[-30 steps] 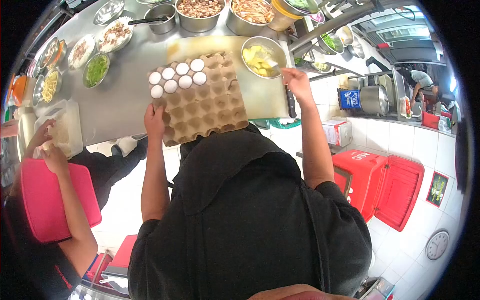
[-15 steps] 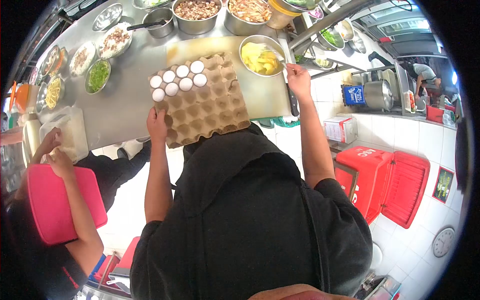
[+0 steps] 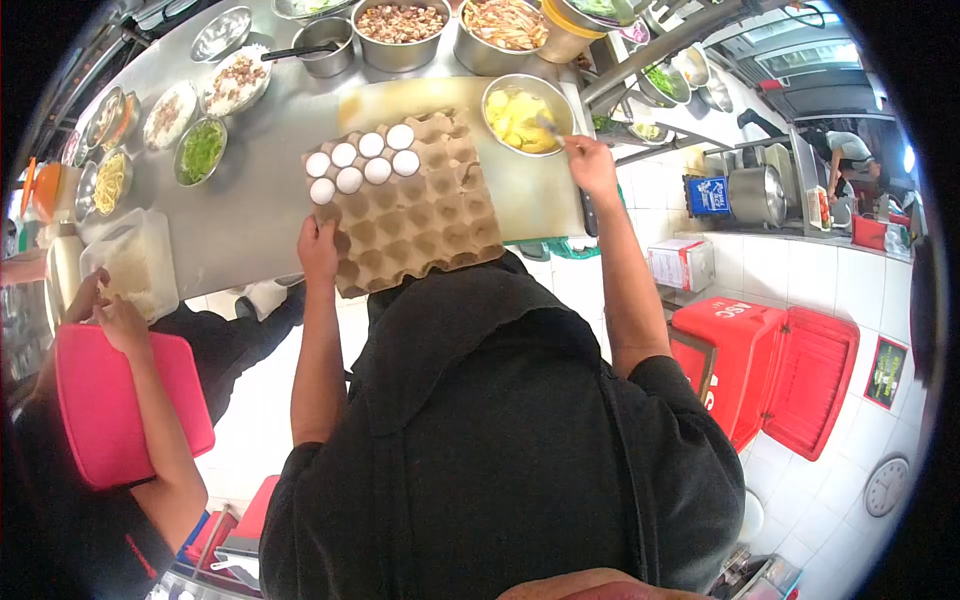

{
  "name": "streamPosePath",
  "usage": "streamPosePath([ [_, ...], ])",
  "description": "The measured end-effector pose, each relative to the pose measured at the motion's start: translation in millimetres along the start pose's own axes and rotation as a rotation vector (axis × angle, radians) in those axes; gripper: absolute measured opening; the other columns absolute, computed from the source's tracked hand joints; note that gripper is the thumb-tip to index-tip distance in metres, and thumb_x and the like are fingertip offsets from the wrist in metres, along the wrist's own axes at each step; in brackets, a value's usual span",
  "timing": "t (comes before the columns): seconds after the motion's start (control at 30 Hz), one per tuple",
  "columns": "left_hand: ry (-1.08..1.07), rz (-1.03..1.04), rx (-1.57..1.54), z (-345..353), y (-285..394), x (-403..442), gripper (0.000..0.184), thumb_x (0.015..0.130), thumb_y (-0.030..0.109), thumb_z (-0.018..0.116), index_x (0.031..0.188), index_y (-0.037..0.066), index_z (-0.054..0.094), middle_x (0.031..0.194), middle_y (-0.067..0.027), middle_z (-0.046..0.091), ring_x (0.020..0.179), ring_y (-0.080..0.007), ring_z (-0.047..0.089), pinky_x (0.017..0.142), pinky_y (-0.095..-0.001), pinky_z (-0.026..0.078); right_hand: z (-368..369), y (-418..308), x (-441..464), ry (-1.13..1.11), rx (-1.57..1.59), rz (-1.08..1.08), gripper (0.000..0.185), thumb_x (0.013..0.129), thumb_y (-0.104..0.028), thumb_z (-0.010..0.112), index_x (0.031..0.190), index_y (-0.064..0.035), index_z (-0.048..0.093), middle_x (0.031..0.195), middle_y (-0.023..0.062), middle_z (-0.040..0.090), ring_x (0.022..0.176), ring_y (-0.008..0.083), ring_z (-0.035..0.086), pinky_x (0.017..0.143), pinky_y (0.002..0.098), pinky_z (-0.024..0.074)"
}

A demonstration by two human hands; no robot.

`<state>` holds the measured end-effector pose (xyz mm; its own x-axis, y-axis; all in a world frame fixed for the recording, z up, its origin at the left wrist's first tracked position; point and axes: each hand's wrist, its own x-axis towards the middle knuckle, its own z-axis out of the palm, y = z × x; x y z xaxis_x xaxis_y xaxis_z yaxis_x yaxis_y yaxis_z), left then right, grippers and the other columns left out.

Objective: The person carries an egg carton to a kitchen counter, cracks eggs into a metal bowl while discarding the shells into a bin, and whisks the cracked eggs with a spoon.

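Note:
My left hand grips the left edge of a brown cardboard egg tray, thumb on top. Several white eggs fill the tray's upper left cups; its other cups hold none. My right hand is closed around the handle of a utensil whose pale end reaches into a metal bowl. Yellow egg mixture lies in that bowl, which stands on a cutting board right of the tray. A dark-handled knife lies just below my right hand.
Metal tubs of chopped meat and sliced food line the back. Bowls of greens and rice stand left. A co-worker's hands are near a plastic container. A red cooler stands open on the right.
My right hand has moved the utensil about in the bowl, its end shifting over the yellow mixture. The egg tray and my left hand have shifted slightly right in view.

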<state>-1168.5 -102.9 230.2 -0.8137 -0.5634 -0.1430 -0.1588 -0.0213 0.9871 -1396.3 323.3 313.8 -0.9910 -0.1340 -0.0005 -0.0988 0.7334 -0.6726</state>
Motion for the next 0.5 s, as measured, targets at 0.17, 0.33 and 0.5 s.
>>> streamPosePath([
  [0.17, -0.012, -0.008, -0.016, -2.4, -5.5, 4.0, 0.022, 0.091, 0.012, 0.058, 0.107, -0.001, 0.063, 0.097, -0.0040, 0.066, 0.086, -0.0102, 0.057, 0.078, -0.0266, 0.046, 2.0, -1.7, 6.0, 0.042, 0.095, 0.056, 0.021, 0.089, -0.015, 0.061, 0.102, -0.0029, 0.073, 0.094, 0.0177, 0.073, 0.085, 0.0265, 0.071, 0.078, 0.0335, 0.0538],
  [0.33, -0.005, -0.020, 0.048, -3.5, -2.8, 2.8, 0.024, 0.091, 0.012, 0.057, 0.109, -0.003, 0.062, 0.097, -0.0046, 0.065, 0.087, -0.0110, 0.057, 0.079, -0.0274, 0.046, -0.9, -18.9, 2.4, -0.086, 0.263, 0.114, 0.020, 0.089, -0.016, 0.062, 0.101, -0.0043, 0.074, 0.090, 0.0171, 0.073, 0.078, 0.0244, 0.070, 0.072, 0.0333, 0.0534],
  [0.5, -0.011, 0.026, -0.034, -1.4, -12.3, 7.9, 0.023, 0.090, 0.012, 0.058, 0.108, -0.003, 0.062, 0.094, -0.0051, 0.065, 0.085, -0.0112, 0.056, 0.078, -0.0277, 0.045, 0.9, -9.9, 4.5, -0.042, 0.133, 0.083, 0.019, 0.089, -0.016, 0.063, 0.101, -0.0055, 0.074, 0.095, 0.0210, 0.071, 0.086, 0.0296, 0.071, 0.076, 0.0366, 0.0537],
])
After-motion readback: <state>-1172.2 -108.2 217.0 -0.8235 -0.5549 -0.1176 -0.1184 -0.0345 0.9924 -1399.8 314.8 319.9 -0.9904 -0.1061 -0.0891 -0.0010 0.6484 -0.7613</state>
